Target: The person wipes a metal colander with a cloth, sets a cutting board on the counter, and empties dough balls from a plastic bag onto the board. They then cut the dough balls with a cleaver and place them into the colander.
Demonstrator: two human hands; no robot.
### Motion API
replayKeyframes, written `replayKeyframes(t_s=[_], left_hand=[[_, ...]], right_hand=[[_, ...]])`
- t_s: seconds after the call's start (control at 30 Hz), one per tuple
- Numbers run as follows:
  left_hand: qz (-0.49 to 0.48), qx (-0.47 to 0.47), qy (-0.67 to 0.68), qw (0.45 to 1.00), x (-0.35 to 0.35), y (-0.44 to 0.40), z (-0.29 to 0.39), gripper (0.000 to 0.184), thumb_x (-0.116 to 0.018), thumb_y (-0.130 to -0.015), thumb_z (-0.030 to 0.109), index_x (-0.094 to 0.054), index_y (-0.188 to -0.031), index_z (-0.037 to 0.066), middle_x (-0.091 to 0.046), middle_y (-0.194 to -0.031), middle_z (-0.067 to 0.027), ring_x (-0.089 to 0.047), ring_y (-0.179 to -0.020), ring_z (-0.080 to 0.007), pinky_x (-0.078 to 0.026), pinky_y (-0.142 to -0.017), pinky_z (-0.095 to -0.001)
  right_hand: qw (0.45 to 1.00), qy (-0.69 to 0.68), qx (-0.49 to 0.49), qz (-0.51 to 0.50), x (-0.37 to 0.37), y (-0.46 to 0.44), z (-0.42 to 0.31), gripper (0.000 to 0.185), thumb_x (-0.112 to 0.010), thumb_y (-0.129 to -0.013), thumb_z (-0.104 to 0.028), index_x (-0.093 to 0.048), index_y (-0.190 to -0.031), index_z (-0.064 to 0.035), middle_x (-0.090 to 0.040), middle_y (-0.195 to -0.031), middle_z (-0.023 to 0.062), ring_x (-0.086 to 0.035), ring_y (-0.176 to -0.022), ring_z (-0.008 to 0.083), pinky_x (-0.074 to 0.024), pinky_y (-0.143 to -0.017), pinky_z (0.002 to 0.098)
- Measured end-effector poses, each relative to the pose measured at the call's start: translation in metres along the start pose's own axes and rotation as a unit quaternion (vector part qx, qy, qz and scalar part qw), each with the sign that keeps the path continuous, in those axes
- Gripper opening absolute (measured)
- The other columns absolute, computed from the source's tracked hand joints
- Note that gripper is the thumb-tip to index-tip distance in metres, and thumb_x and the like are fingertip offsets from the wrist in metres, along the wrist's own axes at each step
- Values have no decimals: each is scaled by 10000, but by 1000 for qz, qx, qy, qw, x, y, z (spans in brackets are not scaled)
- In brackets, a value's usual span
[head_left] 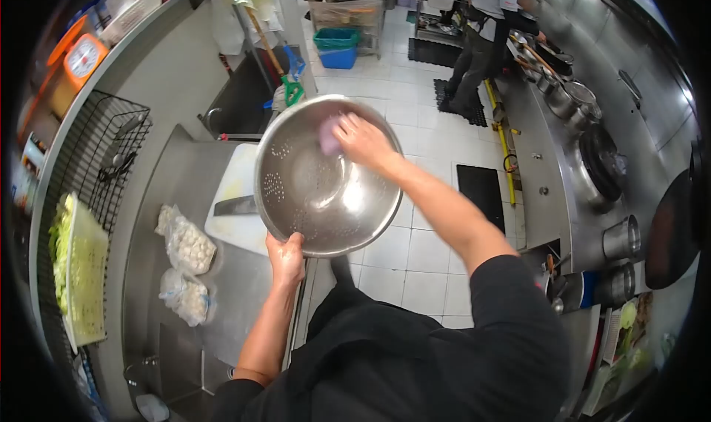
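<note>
The colander (333,185) is in the centre of the frame, held up in the air, its inside facing the camera and clusters of holes showing in its wall. The left hand (285,255) grasps its rim at the lower left, thumb on the inner side. The right hand (363,140) is inside the bowl, near the upper rim, its bent fingers gripping a purple cloth (329,137) against or close to the inner wall; exact contact is hard to tell.

Left of the colander and below it, a white board (235,171) lies on the steel counter (241,288), with a broad blade (235,206) on it, partly hidden behind the colander. Two bags (190,246) of pale pieces lie just beside the board, one above the other in the frame. A sink (181,374) is at the lower left.

At the left edge, a basket (89,288) of greens (62,255) leans on a wire rack (104,137), and an orange scale (85,56) stands at the upper left.

At the top centre, a green bin (337,38) sits in or on a blue bin (338,58). A co-worker (489,40) stands at the upper right, beside a row of pots (566,102). A dark wok (672,233) is at the right edge.
</note>
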State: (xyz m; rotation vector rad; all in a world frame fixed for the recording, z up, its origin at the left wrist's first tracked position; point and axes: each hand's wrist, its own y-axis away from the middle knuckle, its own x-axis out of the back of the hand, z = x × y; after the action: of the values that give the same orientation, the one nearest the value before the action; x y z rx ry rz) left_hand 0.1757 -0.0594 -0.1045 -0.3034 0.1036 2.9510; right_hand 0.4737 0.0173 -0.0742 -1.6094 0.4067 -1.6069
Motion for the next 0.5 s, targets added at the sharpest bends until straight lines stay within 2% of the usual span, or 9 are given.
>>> replayKeyframes(t_s=[0.1,0.17,0.23,0.27,0.3,0.37,0.4,0.47,0.5], left_hand=[[-37,11,3,999,-23,-39,-1,443,-506,-760,-132,-603,-1185,-54,-673,-1043,-63,-634,-910,-154,-508,-844,-275],[-20,-48,-1,999,-29,-72,16,434,-502,-769,-128,-604,-1185,-60,-682,-1049,-67,-643,-945,-155,-514,-860,-285],[32,-18,41,998,-10,-114,21,444,-499,-777,-125,-601,-1205,-62,-690,-1074,-90,-651,-959,-166,-527,-876,-305],[56,-3,19,998,5,-131,9,458,-511,-765,-119,-603,-1210,-54,-687,-1058,-93,-652,-922,-170,-521,-843,-299],[85,17,-5,996,24,-143,-3,473,-524,-753,-112,-605,-1215,-46,-684,-1042,-96,-653,-885,-174,-514,-809,-294],[137,-33,-72,987,46,-171,-33,484,-542,-766,-97,-570,-1247,-50,-665,-1026,-123,-672,-875,-213,-571,-747,-336],[176,-32,-71,981,58,-184,-28,484,-542,-766,-97,-570,-1247,-50,-665,-1026,-123,-672,-875,-213,-571,-747,-336],[190,121,18,974,75,-201,-20,497,-568,-776,-79,-531,-1272,-54,-633,-989,-145,-683,-851,-262,-631,-624,-410],[209,125,23,970,84,-203,-16,497,-568,-776,-79,-531,-1272,-54,-633,-989,-145,-683,-851,-262,-631,-624,-410]], right_hand=[[952,-213,-153,155,-53,-37,-39,336,-656,-799,-22,-631,-1134,-21,-632,-1098,193,-604,-1049,392,-504,-938,475],[891,-443,-73,-70,-72,-27,-54,340,-620,-861,-22,-622,-1201,-34,-626,-1161,214,-596,-1097,412,-480,-962,505],[833,-467,-14,-298,-73,-20,-28,309,-632,-901,-58,-651,-1210,-75,-658,-1134,202,-619,-1100,389,-488,-953,487],[742,-445,-78,-495,-76,-42,3,174,-714,-911,-226,-723,-1035,-104,-717,-1066,185,-665,-1046,368,-510,-967,434],[808,-216,87,-541,-107,-43,33,203,-714,-916,-302,-766,-951,-109,-739,-990,152,-693,-999,338,-537,-908,436],[905,-154,154,-366,-105,-89,75,111,-798,-751,-154,-754,-843,-109,-743,-933,130,-705,-908,321,-549,-821,464],[909,-157,119,-367,-94,-127,79,196,-793,-690,-78,-717,-869,-98,-724,-975,133,-686,-926,325,-551,-795,444],[954,-265,72,-124,-97,-160,90,220,-780,-731,-52,-666,-919,-61,-682,-988,115,-677,-895,287,-547,-756,397],[948,-278,84,-132,-102,-178,87,220,-780,-731,-52,-666,-919,-61,-682,-988,115,-677,-895,287,-547,-756,397]])
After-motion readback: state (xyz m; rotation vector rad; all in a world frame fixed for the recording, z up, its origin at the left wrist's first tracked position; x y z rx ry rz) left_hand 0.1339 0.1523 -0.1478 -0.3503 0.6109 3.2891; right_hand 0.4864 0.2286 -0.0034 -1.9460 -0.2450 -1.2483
